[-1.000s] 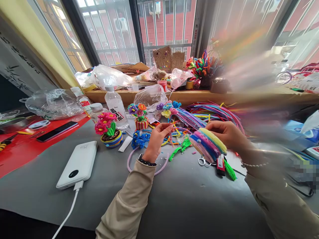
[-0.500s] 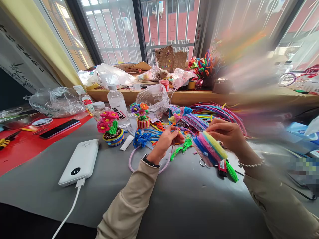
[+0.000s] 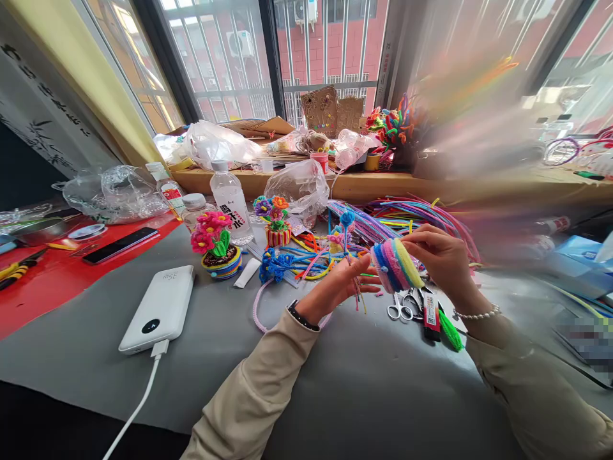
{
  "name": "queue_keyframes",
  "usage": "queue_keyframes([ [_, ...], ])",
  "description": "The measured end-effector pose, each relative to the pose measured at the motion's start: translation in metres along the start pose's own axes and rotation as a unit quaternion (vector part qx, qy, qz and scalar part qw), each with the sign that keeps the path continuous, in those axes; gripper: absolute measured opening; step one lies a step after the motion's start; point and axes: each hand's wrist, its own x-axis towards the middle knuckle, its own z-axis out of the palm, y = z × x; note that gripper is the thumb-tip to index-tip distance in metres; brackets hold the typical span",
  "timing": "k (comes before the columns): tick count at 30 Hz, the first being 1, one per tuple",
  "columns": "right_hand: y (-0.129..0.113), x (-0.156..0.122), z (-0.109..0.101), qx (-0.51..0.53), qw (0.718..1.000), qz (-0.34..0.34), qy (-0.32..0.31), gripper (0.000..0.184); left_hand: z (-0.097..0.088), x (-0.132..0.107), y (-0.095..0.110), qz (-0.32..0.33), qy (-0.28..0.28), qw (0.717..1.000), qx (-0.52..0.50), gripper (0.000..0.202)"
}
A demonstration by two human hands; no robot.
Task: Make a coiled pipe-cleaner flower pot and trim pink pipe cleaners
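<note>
My left hand holds a small bunch of pipe-cleaner flowers, blue, pink and yellow, by the stems. Thin stem ends dangle below the palm, and the fingers reach out toward the pot. My right hand pinches the yellow edge of a striped pipe-cleaner pot, banded pink, blue, purple and yellow. The pot is tipped on its side in the air, close to the left fingertips; its inside is hidden. Below it lie small scissors, a red-and-black box and a green pipe-cleaner piece.
A pink-flower pot and a striped flower pot stand left of my hands. Blue flowers and loose pipe cleaners lie behind. A water bottle, power bank and phone are further left.
My left hand has shifted right and its fingers have straightened toward the pot, the flowers moving with it. The pot has turned and risen slightly, uncovering the scissors.
</note>
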Motion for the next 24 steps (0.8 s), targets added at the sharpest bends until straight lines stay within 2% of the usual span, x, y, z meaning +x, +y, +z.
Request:
queue_keyframes([
  [7,0.0,-0.001,0.0,-0.032,0.999,-0.005,-0.009,0.009,-0.001,0.001,-0.002,0.005,0.012,1.0,0.003,0.039],
  [12,0.0,-0.001,0.001,-0.047,0.999,-0.01,-0.006,0.009,-0.001,0.001,-0.002,0.007,-0.013,1.0,0.021,0.039],
  [19,-0.006,-0.004,0.003,-0.07,0.997,-0.021,0.006,0.011,-0.001,-0.001,-0.002,-0.03,-0.056,0.998,-0.004,0.04],
  [22,-0.009,-0.004,0.002,-0.075,0.997,-0.021,0.005,0.012,-0.001,-0.001,-0.004,-0.002,-0.041,0.999,-0.007,0.035],
  [24,-0.011,-0.004,0.002,-0.068,0.997,-0.022,0.005,0.014,0.001,0.0,-0.006,0.033,-0.003,0.999,0.004,0.038],
])
